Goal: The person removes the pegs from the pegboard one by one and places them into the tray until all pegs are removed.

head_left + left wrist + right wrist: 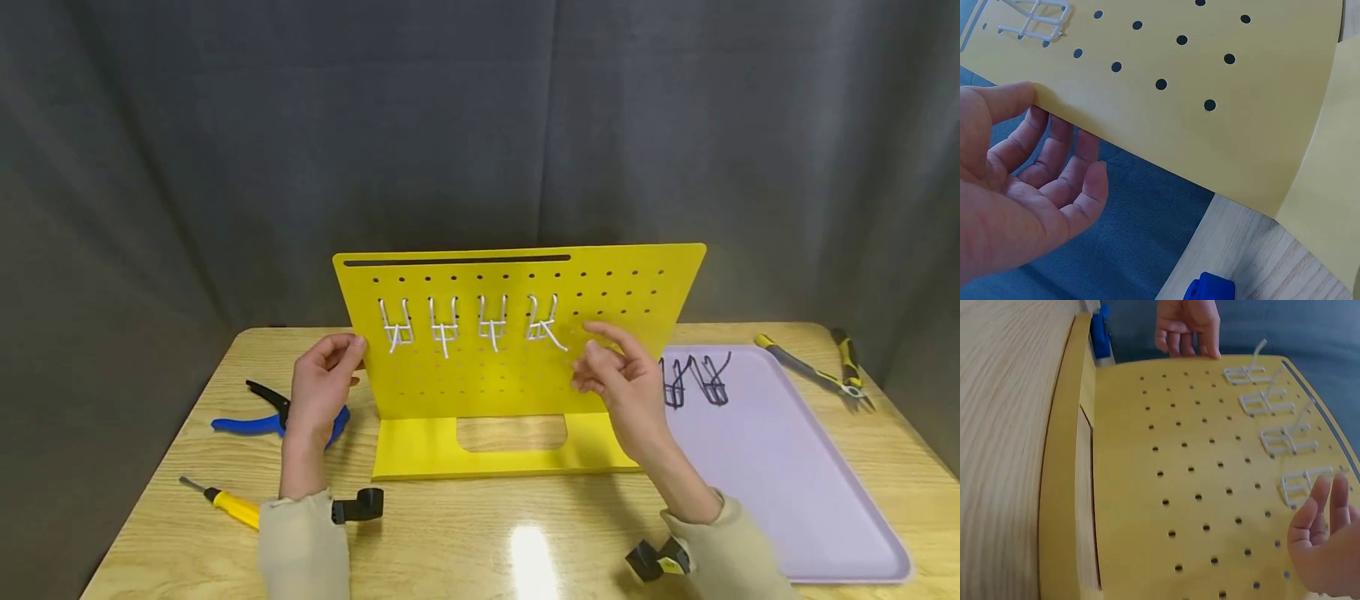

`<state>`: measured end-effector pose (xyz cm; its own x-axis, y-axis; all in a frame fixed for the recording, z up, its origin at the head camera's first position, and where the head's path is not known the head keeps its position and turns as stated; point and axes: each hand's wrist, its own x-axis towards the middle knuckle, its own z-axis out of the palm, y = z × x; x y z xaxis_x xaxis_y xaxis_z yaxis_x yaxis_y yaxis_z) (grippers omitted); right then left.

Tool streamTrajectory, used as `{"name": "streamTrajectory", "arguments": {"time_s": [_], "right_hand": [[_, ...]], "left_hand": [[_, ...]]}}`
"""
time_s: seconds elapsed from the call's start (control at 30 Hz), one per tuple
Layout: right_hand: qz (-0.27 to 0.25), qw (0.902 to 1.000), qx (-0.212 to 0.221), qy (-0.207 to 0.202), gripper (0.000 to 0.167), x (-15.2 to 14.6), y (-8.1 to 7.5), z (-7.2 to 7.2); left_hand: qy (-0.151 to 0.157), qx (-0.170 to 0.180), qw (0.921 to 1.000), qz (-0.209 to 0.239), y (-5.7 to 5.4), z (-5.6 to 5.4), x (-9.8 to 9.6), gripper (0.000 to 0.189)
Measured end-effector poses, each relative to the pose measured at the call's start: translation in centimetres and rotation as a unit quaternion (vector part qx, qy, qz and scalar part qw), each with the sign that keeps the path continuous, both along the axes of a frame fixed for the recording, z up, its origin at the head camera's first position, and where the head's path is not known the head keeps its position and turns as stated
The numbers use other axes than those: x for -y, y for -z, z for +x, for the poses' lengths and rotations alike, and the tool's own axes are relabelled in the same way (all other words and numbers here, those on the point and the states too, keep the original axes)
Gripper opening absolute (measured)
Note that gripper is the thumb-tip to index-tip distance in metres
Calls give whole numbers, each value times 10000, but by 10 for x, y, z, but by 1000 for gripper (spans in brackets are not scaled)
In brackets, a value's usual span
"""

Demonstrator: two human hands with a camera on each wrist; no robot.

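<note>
A yellow pegboard (450, 400) stands upright on its base, with several white wire hooks (492, 321) in a row across it. The rightmost white hook (542, 321) has its prong slanting down to the right, unlike the others. At the board's left edge my left hand (322, 379) grips it, thumb at the front and fingers behind. My right hand (618, 379) hovers before the board just right of the slanted hook, fingers loosely bent and nothing held. In the right wrist view its fingertips (1321, 487) overlap that hook's end.
On the right lies a lilac tray (787, 500) with black wire hooks (712, 387) at its far left. Beyond it are diagonal cutters (806, 367). Blue-handled pliers (251, 426) and a yellow screwdriver (236, 507) lie on the left. A dark curtain (480, 125) hangs behind.
</note>
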<state>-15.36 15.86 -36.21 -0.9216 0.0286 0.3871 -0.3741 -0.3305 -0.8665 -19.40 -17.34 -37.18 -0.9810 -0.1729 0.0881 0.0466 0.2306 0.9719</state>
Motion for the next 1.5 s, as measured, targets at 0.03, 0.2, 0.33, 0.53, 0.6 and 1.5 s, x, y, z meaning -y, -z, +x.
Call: {"name": "streamTrajectory", "arguments": {"time_s": [0.03, 0.2, 0.33, 0.53, 0.6, 1.5], "right_hand": [[74, 10000, 34, -39, 26, 3, -1, -2], [309, 9990, 169, -278, 25, 12, -4, -8], [481, 9981, 181, -334, 19, 14, -4, -10], [688, 9968, -9, -399, 19, 13, -2, -14], [729, 9963, 12, -448, 20, 12, -2, -14], [861, 9924, -422, -773, 24, 9, -9, -9]], "left_hand": [[-3, -15, 10000, -4, 0, 0, 0, 35], [-16, 25, 10000, -7, -2, 0, -1, 36], [-1, 7, 10000, 12, -2, 0, -2, 36], [18, -17, 10000, 5, -2, -2, -1, 37], [22, -10, 10000, 28, -2, -2, -1, 37], [16, 16, 10000, -8, -1, 0, 1, 36]]}}
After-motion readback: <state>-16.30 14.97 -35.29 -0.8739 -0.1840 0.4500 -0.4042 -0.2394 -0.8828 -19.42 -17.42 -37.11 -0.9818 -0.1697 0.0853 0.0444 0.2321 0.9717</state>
